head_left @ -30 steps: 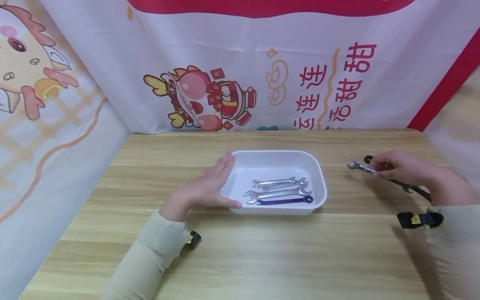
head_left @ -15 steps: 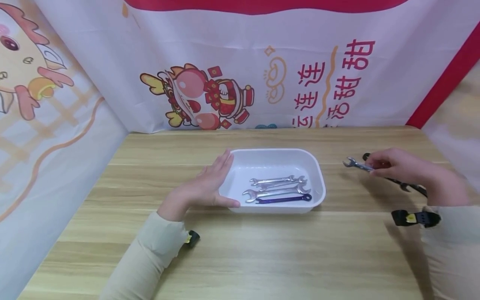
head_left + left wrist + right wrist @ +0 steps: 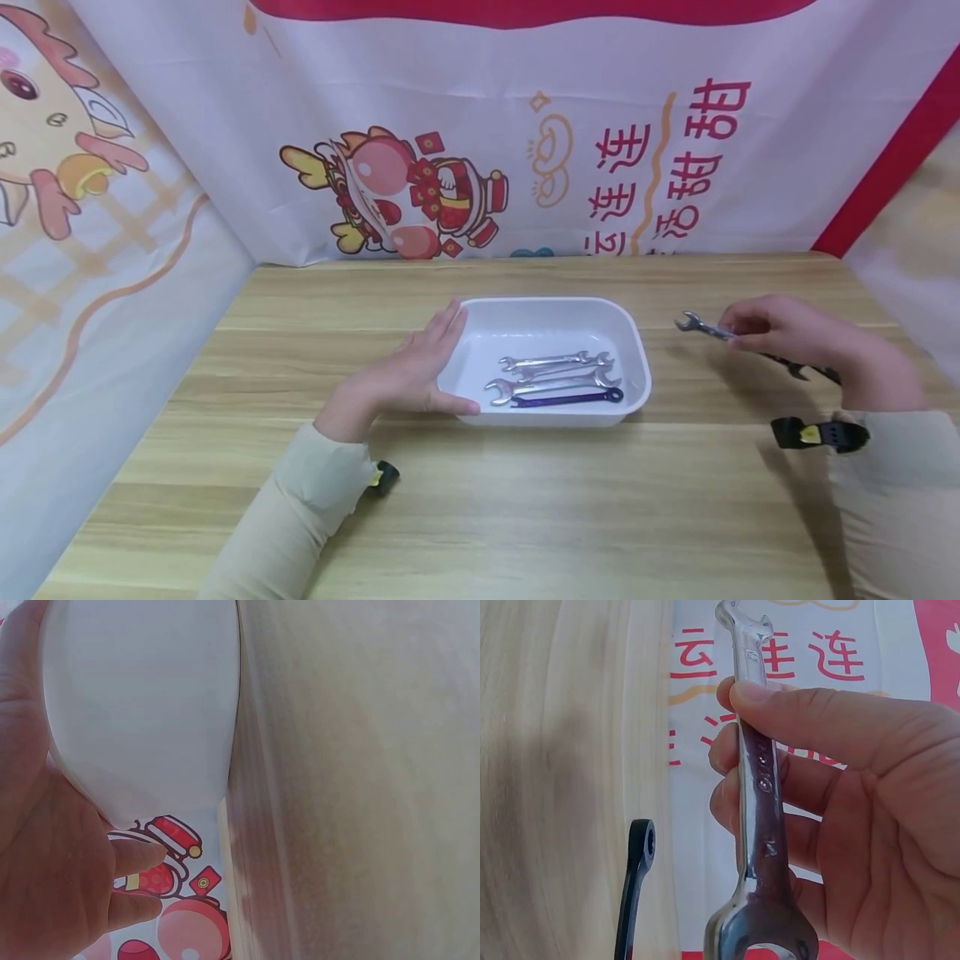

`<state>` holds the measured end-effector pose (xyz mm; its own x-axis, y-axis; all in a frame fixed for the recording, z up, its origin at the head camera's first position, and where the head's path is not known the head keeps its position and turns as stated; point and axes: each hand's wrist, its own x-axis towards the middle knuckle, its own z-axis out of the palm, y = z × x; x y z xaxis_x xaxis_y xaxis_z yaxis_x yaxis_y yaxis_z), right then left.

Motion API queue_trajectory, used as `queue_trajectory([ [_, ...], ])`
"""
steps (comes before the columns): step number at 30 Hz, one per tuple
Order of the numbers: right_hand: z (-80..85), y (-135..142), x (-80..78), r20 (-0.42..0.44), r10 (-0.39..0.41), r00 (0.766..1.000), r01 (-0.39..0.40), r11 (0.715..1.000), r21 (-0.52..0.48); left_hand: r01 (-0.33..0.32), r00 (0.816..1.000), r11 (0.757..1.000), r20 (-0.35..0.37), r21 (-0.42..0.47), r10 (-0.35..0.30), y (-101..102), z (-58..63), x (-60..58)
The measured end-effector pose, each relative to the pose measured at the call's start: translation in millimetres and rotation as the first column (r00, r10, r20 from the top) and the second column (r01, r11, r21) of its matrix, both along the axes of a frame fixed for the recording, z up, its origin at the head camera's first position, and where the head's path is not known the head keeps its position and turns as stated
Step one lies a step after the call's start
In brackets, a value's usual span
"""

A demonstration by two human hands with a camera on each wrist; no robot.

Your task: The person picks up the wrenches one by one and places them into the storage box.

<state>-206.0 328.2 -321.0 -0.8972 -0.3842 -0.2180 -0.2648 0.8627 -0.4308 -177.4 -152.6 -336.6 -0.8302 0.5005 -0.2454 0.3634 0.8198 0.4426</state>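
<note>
In the head view my left hand (image 3: pixel 408 371) lies along the left end of the white plastic tub (image 3: pixel 555 421). Its thumb is at the near rim, and its straight fingers reach toward the far corner. My right hand (image 3: pixel 795 333), to the right of the tub, grips a shiny double open-end wrench (image 3: pixel 761 780) at mid-handle, thumb on top and fingers curled behind. In the tub lie several silver wrenches (image 3: pixel 551 385) and a dark purple combination wrench (image 3: pixel 570 401). A black wrench (image 3: pixel 636 877) with a ring end is on the table, mostly hidden behind my right hand in the head view.
The wood-grain table (image 3: pixel 525 517) meets a printed white cloth (image 3: pixel 570 158) along its back edge. More printed cloth (image 3: pixel 135 242) hangs on the left side. Each wrist wears a black strap camera.
My right hand has moved a little to the left with the wrench, toward the tub. The left hand stays at the tub's end. The head view has shifted slightly.
</note>
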Motion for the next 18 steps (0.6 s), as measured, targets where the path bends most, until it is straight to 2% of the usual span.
queue_trajectory([
  [12, 5.1, -13, -1.3, 0.005, 0.022, 1.000, -0.021, 1.000, -0.009, -0.002, 1.000, 1.000, 0.017, -0.005, 0.002, 0, -0.9, -0.4],
  [18, 8.3, -20, -2.4, -0.018, 0.030, 0.999, -0.030, 0.999, -0.022, 0.004, 1.000, 1.000, 0.008, -0.005, -0.003, 0, -2.0, -1.9],
])
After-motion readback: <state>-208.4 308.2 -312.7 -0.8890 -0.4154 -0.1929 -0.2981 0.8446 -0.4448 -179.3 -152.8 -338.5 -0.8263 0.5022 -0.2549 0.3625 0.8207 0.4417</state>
